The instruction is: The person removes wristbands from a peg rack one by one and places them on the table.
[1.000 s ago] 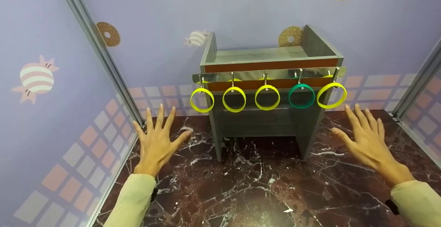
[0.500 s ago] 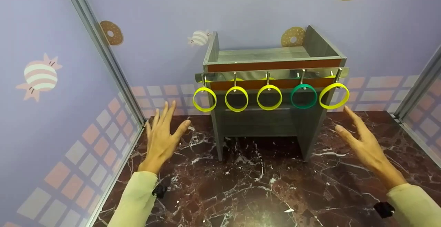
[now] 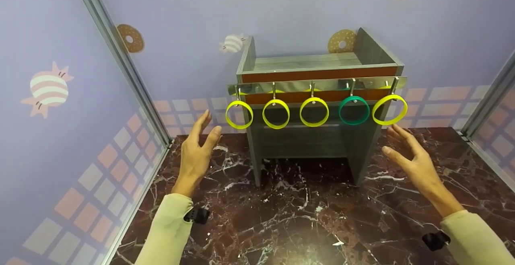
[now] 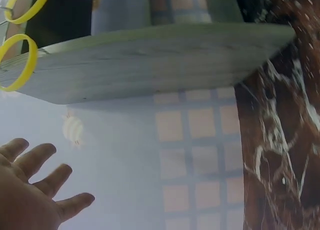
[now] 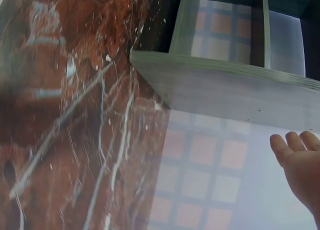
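Several rings hang in a row from hooks on a metal strip [image 3: 334, 85] across the front of a grey wooden shelf [image 3: 299, 142]. One is a green ring [image 3: 354, 122]; the others are yellow, among them the leftmost yellow ring [image 3: 239, 126] and the rightmost yellow ring [image 3: 389, 122]. My left hand [image 3: 195, 152] is left of the shelf, just below and beside the leftmost ring, apart from it and holding nothing. On the other side, my right hand [image 3: 416, 160] is below the rightmost ring, its fingertips close under it; contact cannot be told. Its fingers are relaxed, with nothing held.
The shelf stands on a dark red marbled tabletop [image 3: 281, 224] with white veins. Behind it rises a lilac back wall [image 3: 297, 19] with sweets printed on it. A left side panel [image 3: 80, 136] and metal corner posts bound the space.
Both hands have turned from palms-down with spread fingers to more sideways and moved inward towards the shelf. The rings and shelf stay in place, with only a slight shift of the view.
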Available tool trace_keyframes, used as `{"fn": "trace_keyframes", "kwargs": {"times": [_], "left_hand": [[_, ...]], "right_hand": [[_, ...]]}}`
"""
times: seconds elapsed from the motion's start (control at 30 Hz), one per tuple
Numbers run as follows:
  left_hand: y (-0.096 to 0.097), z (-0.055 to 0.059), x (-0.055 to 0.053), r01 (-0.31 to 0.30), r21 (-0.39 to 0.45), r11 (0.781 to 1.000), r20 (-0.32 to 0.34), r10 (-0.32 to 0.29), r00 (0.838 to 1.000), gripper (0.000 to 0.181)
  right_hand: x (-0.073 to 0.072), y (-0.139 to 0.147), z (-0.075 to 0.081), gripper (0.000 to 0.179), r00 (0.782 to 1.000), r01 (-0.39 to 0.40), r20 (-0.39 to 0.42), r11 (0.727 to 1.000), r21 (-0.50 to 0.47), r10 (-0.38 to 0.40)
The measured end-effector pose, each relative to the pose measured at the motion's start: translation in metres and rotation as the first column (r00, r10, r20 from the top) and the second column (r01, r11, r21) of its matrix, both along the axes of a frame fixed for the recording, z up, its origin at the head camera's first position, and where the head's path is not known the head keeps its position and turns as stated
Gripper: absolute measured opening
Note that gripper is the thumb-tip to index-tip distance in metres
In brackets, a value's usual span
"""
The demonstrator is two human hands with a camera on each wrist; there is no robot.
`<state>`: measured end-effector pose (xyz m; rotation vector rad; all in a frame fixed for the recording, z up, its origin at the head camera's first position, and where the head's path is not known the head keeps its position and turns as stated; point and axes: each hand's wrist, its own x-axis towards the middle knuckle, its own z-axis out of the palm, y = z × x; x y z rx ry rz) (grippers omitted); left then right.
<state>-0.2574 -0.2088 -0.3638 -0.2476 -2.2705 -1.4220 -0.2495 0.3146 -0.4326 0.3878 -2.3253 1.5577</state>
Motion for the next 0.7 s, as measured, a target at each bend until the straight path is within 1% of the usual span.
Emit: {"fn": "trace_keyframes", "kwargs": {"times": [0.07, 0.13, 0.2, 0.27, 0.4, 0.5, 0.6, 0.7], "left_hand": [[0.003, 0.001, -0.002, 0.040, 0.075, 0.996, -0.019, -0.038, 0.999, 0.068], [0.006, 0.003, -0.004, 0.079, 0.147, 0.986, -0.044, -0.074, 0.996, 0.065], [0.009, 0.006, -0.006, 0.118, 0.215, 0.969, -0.066, -0.106, 0.992, 0.063], [0.012, 0.009, -0.008, 0.143, 0.271, 0.952, -0.086, -0.123, 0.989, 0.061], [0.017, 0.013, -0.012, 0.173, 0.356, 0.918, -0.124, -0.137, 0.983, 0.056], [0.020, 0.014, -0.014, 0.186, 0.404, 0.896, -0.147, -0.138, 0.980, 0.050], [0.022, 0.014, -0.016, 0.187, 0.428, 0.884, -0.163, -0.128, 0.978, 0.043], [0.024, 0.014, -0.017, 0.185, 0.436, 0.881, -0.183, -0.114, 0.976, 0.038]], "right_hand": [[-0.003, -0.002, -0.003, 0.066, 1.000, -0.003, -0.011, 1.000, -0.024, 0.003], [-0.005, -0.004, -0.007, 0.065, 1.000, 0.004, -0.017, 0.999, -0.035, -0.004], [-0.007, -0.005, -0.010, 0.063, 1.000, 0.008, -0.018, 0.998, -0.059, -0.009], [-0.009, -0.007, -0.014, 0.061, 1.000, 0.014, -0.021, 0.996, -0.090, -0.016], [-0.012, -0.011, -0.020, 0.057, 0.999, 0.025, -0.028, 0.988, -0.155, -0.029], [-0.013, -0.014, -0.024, 0.053, 0.999, 0.030, -0.030, 0.978, -0.206, -0.037], [-0.015, -0.018, -0.027, 0.051, 0.999, 0.033, -0.027, 0.963, -0.267, -0.041], [-0.017, -0.022, -0.031, 0.050, 0.997, 0.069, -0.024, 0.961, -0.268, -0.079]]}}
